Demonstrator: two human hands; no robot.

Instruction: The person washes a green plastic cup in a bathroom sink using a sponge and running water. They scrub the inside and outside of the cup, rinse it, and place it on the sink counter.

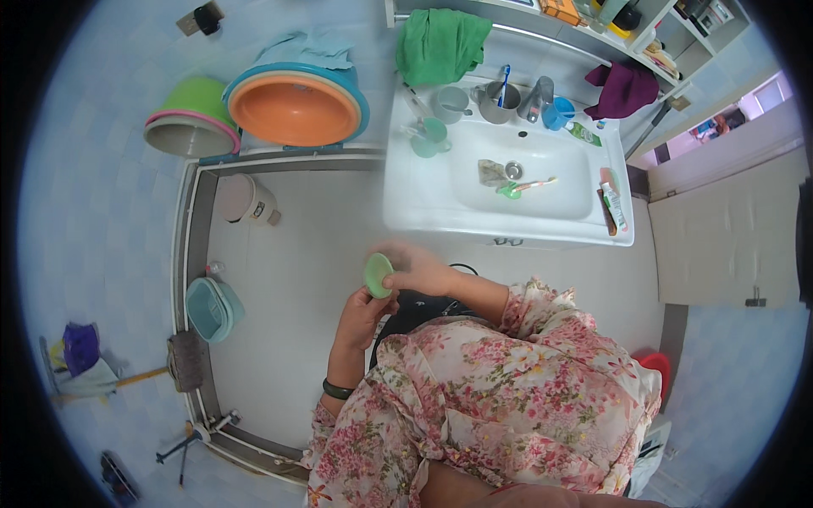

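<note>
Between my two hands, in front of my waist and short of the washbasin, is a round light green cup or lid (pixel 378 275). I cannot tell which of the two it is. My left hand (pixel 365 314), with a dark bangle on its wrist, grips its lower edge. The thumb of my right hand (pixel 419 270) presses on its near side, and the fingers behind are blurred. In the white washbasin (pixel 425 197) lie a toothbrush (pixel 535 184), a small green item (pixel 510 190) and a greyish cloth (pixel 491 173), close to the drain (pixel 514 170).
Cups (pixel 450 105), a metal mug (pixel 499 105) and a blue cup (pixel 557 113) line the basin's back ledge beside the faucet (pixel 540 95). A toothpaste tube (pixel 613 206) lies on the right rim. Left are basins (pixel 295 108), a lidded bucket (pixel 244 200) and a teal bin (pixel 213 310).
</note>
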